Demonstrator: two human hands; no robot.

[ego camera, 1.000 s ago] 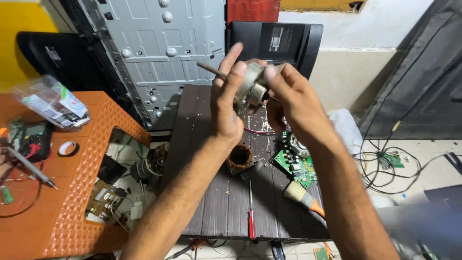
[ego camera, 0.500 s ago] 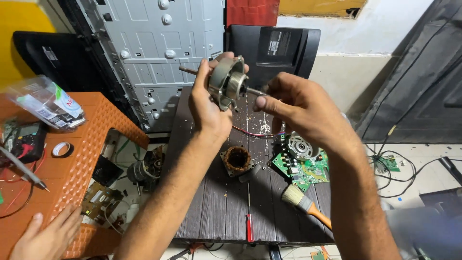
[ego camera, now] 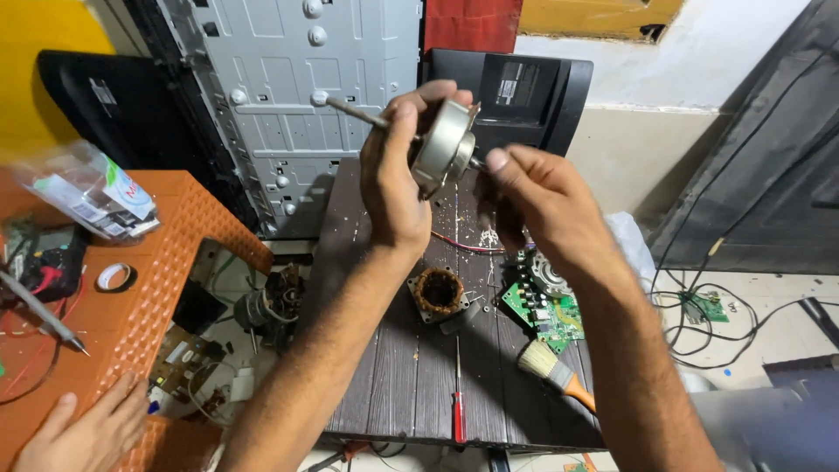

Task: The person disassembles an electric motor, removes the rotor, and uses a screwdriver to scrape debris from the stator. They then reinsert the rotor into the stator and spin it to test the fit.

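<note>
My left hand (ego camera: 398,179) grips a round metal motor part (ego camera: 443,144) with a long shaft sticking out to the upper left, held up above the dark wooden table (ego camera: 393,385). The fingertips of my right hand (ego camera: 533,197) pinch the short shaft end on the part's right side. Below my hands, a copper-wound stator (ego camera: 437,293) lies on the table.
A green circuit board (ego camera: 542,306), a paint brush (ego camera: 559,374) and a red-handled screwdriver (ego camera: 458,393) lie on the table. An orange table (ego camera: 140,323) at left carries a tape roll (ego camera: 114,276) and a plastic bag (ego camera: 87,190). Another person's hand (ego camera: 87,433) rests there.
Both hands have turned the motor part so its face now tilts more edge-on, and the view has shifted a little. The other person's hand has come into view at the lower left.
</note>
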